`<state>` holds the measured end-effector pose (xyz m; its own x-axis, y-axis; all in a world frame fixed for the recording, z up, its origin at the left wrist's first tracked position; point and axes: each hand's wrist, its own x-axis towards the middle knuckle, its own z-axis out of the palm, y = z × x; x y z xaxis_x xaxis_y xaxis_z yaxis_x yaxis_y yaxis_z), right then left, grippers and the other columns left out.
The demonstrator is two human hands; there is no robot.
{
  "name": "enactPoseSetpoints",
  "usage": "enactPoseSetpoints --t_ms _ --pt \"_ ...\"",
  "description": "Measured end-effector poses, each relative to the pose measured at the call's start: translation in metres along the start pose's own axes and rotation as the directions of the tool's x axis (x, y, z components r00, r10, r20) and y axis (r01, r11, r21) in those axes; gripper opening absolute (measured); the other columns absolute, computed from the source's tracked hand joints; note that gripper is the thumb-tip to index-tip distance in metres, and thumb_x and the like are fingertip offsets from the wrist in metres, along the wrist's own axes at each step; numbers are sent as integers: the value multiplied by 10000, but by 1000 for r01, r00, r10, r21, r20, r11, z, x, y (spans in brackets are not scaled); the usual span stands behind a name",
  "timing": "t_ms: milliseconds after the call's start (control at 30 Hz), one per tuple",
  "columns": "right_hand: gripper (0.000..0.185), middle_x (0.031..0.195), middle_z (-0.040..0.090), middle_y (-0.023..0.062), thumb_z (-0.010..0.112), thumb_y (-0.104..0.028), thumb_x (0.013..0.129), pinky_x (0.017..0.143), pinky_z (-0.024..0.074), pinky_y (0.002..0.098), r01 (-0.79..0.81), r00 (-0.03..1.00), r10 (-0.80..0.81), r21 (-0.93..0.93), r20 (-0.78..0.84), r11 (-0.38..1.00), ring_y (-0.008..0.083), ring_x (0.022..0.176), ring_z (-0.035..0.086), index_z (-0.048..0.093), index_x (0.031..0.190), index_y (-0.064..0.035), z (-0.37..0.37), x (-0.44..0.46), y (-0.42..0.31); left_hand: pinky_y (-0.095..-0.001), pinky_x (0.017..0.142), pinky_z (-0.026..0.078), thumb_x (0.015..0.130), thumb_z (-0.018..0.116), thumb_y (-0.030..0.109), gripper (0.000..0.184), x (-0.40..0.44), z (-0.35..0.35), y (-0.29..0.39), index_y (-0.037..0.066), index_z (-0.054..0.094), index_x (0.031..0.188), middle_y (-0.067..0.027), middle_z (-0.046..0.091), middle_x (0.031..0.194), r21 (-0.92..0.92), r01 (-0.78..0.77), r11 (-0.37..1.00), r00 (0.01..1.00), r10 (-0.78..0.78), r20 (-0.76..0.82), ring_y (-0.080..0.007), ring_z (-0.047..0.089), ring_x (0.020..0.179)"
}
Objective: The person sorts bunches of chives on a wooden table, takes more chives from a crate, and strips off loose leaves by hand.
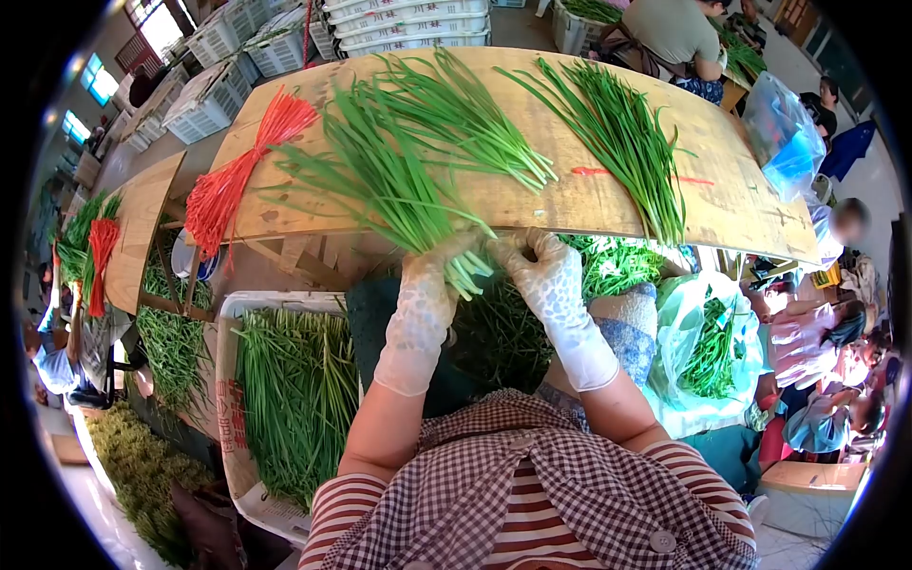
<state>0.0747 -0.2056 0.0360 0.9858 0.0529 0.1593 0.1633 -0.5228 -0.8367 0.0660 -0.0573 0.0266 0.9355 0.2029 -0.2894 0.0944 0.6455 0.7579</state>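
Observation:
My left hand (435,271), in a thin whitish patterned glove, is closed round the stem end of a bunch of garlic chives (399,185). Its pale cut ends stick out below the fingers and its leaves spread away over the wooden table (313,214). Close by on the right, my gloved right hand (539,266) has its fingers pinched together beside a stray stem; what they hold, if anything, I cannot make out. Beyond lie a second chive bunch (484,128) and a third bunch (632,142). A bundle of red ties (242,176) rests at the table's left.
A white crate (228,380) full of chives stands at my lower left. Loose greens fill a plastic bag (670,332) at my right. Stacked white crates (408,24) stand behind the table. Other people sit around, including a person in a pink top (807,342).

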Motion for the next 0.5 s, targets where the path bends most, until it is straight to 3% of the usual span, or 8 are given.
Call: enactPoseSetpoints --t_ms 100,200,300,400,433,500 --pt "304 735 690 128 733 -271 800 607 503 294 -226 955 164 249 247 942 176 612 639 686 925 2 3 3 9 -301 667 557 835 651 20 195 6 -6 -3 -27 610 1020 -106 656 882 -163 34 986 999 -40 -31 -203 659 781" --pt "284 774 694 111 717 -216 824 631 491 264 -255 943 138 392 302 884 123 669 613 675 937 40 5 4 6 -307 670 561 823 650 -7 198 2 -3 0 -27 609 1015 -115 660 886 -45 -4 999 996 0 -94 -206 662 791" --pt "254 818 698 110 708 -184 834 657 487 257 -183 971 106 376 216 909 109 696 600 676 952 39 16 11 12 -304 672 563 823 640 -22 188 -2 -1 -9 -30 607 1008 -120 659 893 33 -94 995 992 96 -82 -212 662 797" --pt "248 802 692 107 693 -185 847 659 486 258 -196 973 109 485 202 853 107 696 593 675 957 37 16 9 13 -290 658 558 818 639 -38 184 -6 6 -4 -33 605 999 -119 656 894 -3 -61 998 994 61 -96 -207 661 799" --pt "230 797 687 102 667 -187 869 665 484 270 -99 994 60 491 96 865 117 707 588 674 954 27 17 4 14 -286 654 557 817 640 -40 185 -5 5 -3 -33 605 998 -119 656 891 -9 -75 997 993 73 -95 -202 659 791" --pt "177 803 672 52 656 -145 874 687 470 234 -192 980 131 522 153 831 94 726 574 672 944 17 3 -3 6 -277 647 555 814 641 -44 186 -1 2 -1 -33 605 996 -118 656 884 -23 -100 995 991 97 -94 -192 655 776"
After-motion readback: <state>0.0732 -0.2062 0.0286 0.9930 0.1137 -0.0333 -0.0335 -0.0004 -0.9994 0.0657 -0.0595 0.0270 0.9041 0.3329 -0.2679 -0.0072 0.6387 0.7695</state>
